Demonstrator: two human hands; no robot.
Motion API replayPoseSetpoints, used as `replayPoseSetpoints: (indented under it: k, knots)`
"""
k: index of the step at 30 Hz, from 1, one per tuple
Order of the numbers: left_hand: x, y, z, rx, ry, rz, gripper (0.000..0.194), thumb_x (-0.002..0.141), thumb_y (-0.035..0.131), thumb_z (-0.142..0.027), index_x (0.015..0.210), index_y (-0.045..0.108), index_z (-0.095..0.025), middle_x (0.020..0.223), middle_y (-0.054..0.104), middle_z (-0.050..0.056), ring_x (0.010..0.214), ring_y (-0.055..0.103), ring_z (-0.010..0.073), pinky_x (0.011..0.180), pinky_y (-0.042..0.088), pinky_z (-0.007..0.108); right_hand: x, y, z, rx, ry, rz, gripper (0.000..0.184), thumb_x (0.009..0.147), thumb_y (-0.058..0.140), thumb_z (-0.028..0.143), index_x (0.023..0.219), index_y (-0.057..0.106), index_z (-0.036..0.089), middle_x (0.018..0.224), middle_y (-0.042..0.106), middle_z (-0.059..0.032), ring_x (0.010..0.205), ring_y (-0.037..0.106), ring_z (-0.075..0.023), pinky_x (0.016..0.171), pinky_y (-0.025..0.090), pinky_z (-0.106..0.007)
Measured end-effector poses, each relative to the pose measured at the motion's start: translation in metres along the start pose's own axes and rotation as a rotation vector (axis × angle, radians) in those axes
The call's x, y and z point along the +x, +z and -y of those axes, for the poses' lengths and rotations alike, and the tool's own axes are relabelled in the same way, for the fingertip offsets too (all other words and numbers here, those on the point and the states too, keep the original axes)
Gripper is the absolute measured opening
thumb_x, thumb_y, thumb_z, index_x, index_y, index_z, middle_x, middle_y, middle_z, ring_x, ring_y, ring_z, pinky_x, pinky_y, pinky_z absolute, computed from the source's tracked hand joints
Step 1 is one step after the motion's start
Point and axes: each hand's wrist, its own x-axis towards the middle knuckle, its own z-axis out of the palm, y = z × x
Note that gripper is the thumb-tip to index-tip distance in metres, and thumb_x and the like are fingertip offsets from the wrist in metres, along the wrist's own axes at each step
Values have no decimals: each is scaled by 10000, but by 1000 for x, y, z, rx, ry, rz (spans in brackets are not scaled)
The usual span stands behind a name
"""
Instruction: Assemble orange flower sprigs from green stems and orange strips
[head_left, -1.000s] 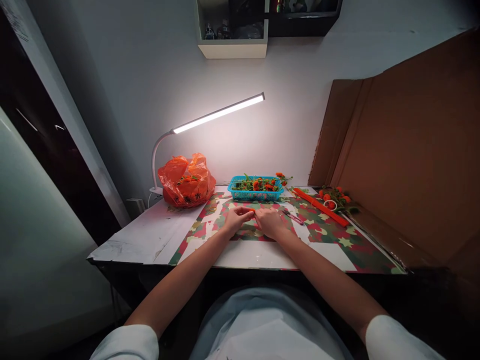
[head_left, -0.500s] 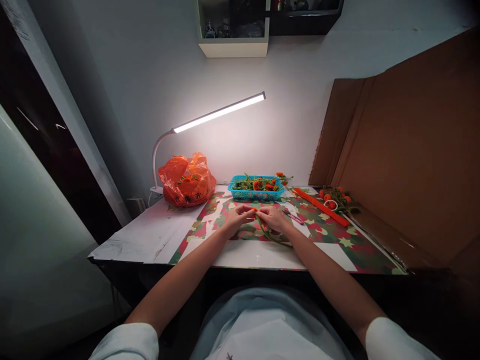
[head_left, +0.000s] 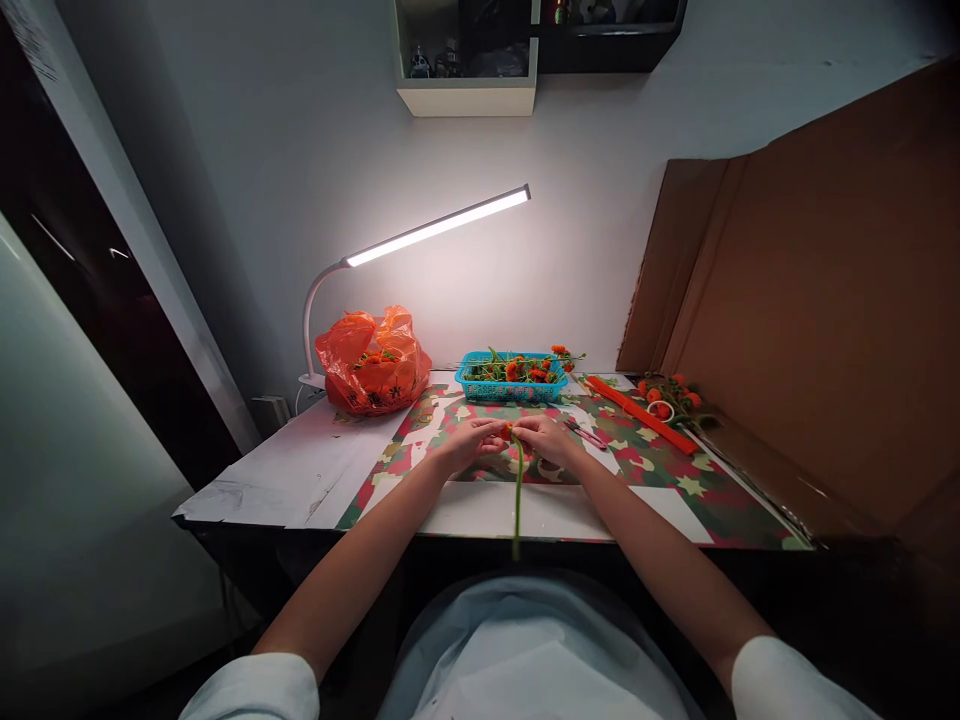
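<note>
My left hand [head_left: 477, 442] and my right hand [head_left: 546, 438] meet over the middle of the table, fingers pinched on one small orange flower [head_left: 507, 432] between them. From the flower a long green stem [head_left: 517, 500] hangs toward me, past the table's front edge. The material of the flower is too small to make out. Just right of my right hand lies a pair of small pink-handled scissors [head_left: 589, 436]. Behind my hands stands a turquoise basket [head_left: 514, 393] holding orange flowers and green stems.
An orange plastic bag [head_left: 375, 385] with flowers sits left, beside a lit desk lamp [head_left: 439, 225]. On the right lie orange strips [head_left: 641, 415] and a bunch of orange flowers [head_left: 671, 395], next to a large cardboard sheet [head_left: 810, 300]. A wall shelf [head_left: 469, 100] hangs above.
The green stem has swung from slanting right under my right hand to hanging straight toward me. My hands have shifted slightly and still pinch the flower.
</note>
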Motion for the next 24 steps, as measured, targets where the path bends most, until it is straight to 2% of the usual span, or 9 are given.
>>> replayPoseSetpoints:
  k: [6,11,18,21,24]
  knots:
    - [-4,3,-2,55,70,-4,437,608,822,-439,866,732,-97,755,689,62,660,598,99,666,486,221,5,2,-8,200,99,-8,252,694,542,385,543,521,184,454,462,37,432,410,-84,448,318,-218]
    - [-5,6,-1,107,131,-45,458,596,826,-439,915,741,-121,833,721,79,754,645,150,720,503,266,4,6,-6,344,188,-64,273,645,585,389,510,454,192,448,405,53,407,362,-67,422,293,-211]
    - [-4,9,3,175,288,-115,469,538,861,-386,914,734,-137,904,743,86,827,680,203,825,524,355,4,9,-2,413,301,-95,217,645,558,311,516,431,192,458,406,49,406,353,-63,428,316,-211]
    - [-4,9,3,176,284,-119,477,564,846,-407,938,724,-138,893,739,81,818,681,197,798,536,334,3,8,-1,404,266,-84,204,649,537,310,514,442,189,462,411,45,409,363,-67,432,313,-215]
    - [-4,7,2,130,184,-70,493,661,767,-500,975,700,-127,801,719,70,733,675,167,689,540,280,2,7,-1,325,168,-94,208,653,519,310,498,453,188,446,414,43,413,371,-70,434,296,-215]
